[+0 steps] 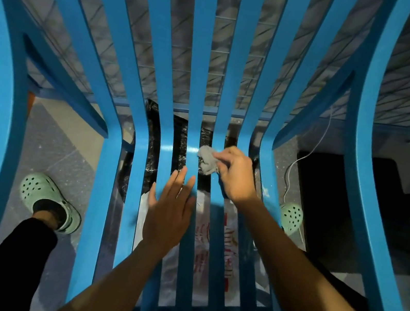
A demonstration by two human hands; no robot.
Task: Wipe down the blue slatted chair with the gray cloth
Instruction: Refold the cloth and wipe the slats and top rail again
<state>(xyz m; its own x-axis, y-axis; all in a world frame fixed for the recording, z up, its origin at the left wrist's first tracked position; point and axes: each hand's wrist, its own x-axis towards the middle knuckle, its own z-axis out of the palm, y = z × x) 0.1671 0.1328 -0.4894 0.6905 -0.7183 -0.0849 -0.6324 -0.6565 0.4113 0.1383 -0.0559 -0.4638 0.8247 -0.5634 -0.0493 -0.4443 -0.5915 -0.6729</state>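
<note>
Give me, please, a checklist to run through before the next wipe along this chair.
1. Grip of the right hand on the crumpled gray cloth: ok.
2. Cloth pressed on a slat of the blue slatted chair: ok.
3. The left hand flat on the slats, steadying: ok.
4. Wiping path toward you free: not ok, the left fingertips lie close beside the cloth.
5. Neighbouring slats already clean: cannot tell.

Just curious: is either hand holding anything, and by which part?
The right hand grips the bunched cloth by its right end. The left hand holds nothing; it lies flat on the chair.
</note>
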